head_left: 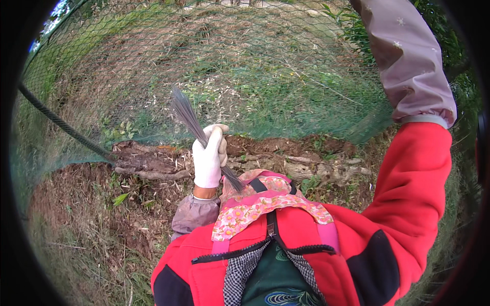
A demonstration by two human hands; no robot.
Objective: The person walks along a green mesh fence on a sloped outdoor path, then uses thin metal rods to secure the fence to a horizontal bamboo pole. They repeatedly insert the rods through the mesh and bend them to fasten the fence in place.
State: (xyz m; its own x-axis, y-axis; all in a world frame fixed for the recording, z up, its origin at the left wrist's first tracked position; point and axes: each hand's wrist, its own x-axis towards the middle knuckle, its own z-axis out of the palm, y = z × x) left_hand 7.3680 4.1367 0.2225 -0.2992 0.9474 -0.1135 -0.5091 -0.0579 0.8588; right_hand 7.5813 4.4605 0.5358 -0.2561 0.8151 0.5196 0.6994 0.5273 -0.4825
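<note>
My left hand [207, 162], in a white glove, is closed around a bundle of thin, dark grey wires [187, 113]. The strands slant from upper left to lower right, and both ends stick out of the fist in front of my chest. My right arm, in a red jacket and a mauve sleeve cover [411, 61], is raised and runs out of the picture at the top right. The right hand is beyond the edge, so what it touches is hidden. Beyond my left hand spreads a green mesh net [204, 66].
A thick dark rope [64, 125] runs down along the net at the left. Behind my left hand, a weathered log or root [306, 167] lies across the bare soil. Dry stalks and grass cover the slope [87, 219], and leafy bushes [357, 30] stand at the upper right.
</note>
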